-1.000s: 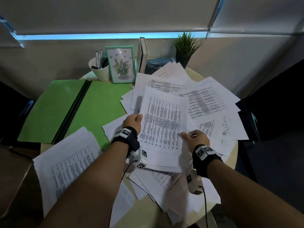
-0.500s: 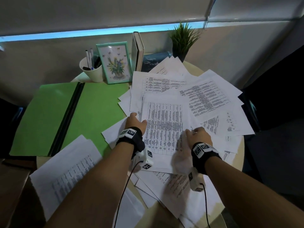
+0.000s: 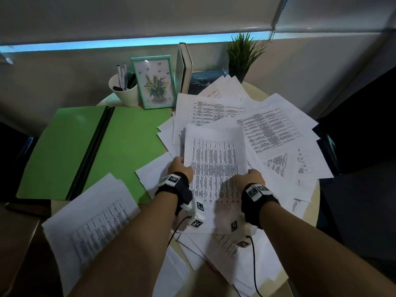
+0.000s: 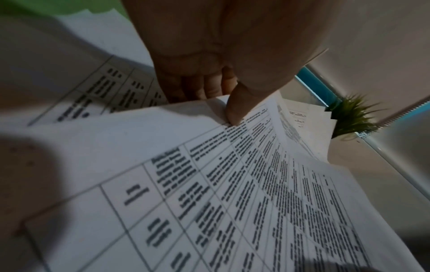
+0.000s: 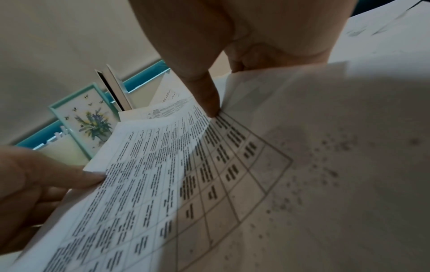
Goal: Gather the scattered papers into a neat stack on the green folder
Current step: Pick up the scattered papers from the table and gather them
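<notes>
The printed sheet (image 3: 214, 166) had lifted up off the pile of papers (image 3: 276, 133), right of the green folder (image 3: 90, 146). The left hand (image 3: 181, 168) pinched its left edge and the right hand (image 3: 250, 179) pinched its right edge, thumbs on top.

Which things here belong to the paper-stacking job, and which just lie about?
Job: green folder, scattered papers, sheet gripped by left hand and right hand.
Lying about: pen cup, framed picture, book, plant.
</notes>
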Action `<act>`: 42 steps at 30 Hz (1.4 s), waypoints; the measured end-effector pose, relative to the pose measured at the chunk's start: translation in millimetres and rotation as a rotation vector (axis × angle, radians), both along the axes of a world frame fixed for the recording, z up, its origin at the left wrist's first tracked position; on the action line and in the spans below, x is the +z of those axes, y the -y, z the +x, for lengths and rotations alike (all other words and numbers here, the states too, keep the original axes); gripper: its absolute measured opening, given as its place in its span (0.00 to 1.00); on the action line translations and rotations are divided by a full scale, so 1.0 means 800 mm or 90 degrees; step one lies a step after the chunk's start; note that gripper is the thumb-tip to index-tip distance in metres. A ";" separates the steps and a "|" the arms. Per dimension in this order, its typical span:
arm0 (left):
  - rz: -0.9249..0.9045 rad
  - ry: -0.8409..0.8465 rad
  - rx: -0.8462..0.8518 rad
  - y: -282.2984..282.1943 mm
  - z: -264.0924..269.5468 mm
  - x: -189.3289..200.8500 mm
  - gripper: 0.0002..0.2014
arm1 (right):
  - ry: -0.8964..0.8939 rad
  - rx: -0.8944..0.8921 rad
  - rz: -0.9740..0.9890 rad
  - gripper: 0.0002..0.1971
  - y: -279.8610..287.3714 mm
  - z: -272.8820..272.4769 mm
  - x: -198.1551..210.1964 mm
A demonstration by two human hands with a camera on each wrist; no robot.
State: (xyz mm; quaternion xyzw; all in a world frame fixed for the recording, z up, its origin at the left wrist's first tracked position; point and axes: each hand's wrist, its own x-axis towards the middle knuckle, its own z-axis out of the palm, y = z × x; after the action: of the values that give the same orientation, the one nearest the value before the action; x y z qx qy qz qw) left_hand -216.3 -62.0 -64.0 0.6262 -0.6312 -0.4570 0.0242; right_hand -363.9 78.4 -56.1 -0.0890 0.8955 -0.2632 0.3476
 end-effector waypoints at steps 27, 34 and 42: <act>-0.193 -0.169 0.307 -0.116 0.205 0.060 0.07 | 0.037 0.379 -0.206 0.14 0.005 0.125 0.094; -0.223 -0.097 0.426 -0.144 0.303 0.063 0.06 | 0.038 0.524 -0.129 0.15 0.021 0.195 0.076; -0.142 -0.060 0.551 -0.161 0.362 0.036 0.11 | 0.037 0.614 -0.082 0.12 0.030 0.259 0.054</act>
State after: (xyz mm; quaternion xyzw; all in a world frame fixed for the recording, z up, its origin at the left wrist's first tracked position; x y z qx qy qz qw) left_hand 73.5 67.1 -35.5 0.8048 -0.3550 -0.3620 0.3087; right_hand -156.5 54.7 -12.9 -0.5081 0.7238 -0.1295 0.4486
